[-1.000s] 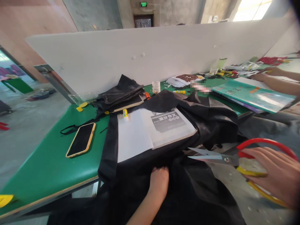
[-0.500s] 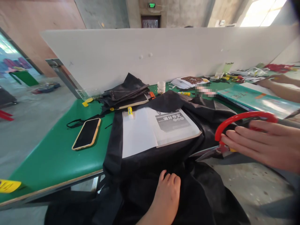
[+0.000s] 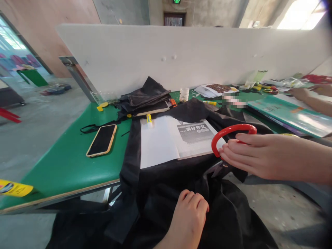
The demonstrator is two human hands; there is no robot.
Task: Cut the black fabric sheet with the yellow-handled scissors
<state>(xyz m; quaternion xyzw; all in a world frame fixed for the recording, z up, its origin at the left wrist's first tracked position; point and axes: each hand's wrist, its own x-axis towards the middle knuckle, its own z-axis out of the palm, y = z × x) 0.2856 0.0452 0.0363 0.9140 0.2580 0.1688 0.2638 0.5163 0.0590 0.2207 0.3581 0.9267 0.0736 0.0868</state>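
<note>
My right hand (image 3: 251,154) is wrapped round the red handle of a pair of scissors (image 3: 216,140). The blades point left and down into the black fabric (image 3: 166,183), which partly hides them. My left hand (image 3: 190,212), fingers curled, grips the same fabric lower down, where it hangs over the table's front edge. On top of the fabric lies an open book (image 3: 158,147), its left page blank white and its right page printed in grey. A small yellow glue stick (image 3: 149,120) rests at the book's upper left.
A phone (image 3: 102,141) lies on the green table (image 3: 64,152). Folded black fabric (image 3: 145,95) and a clear cup (image 3: 184,94) stand before a white partition (image 3: 135,52). Teal books (image 3: 293,110) lie right, near another person's hands (image 3: 308,95). A yellow tube (image 3: 15,188) is at lower left.
My right hand has moved left with the scissors, whose blades now go further into the black fabric. My left hand keeps its hold on the fabric. The whole view has shifted slightly.
</note>
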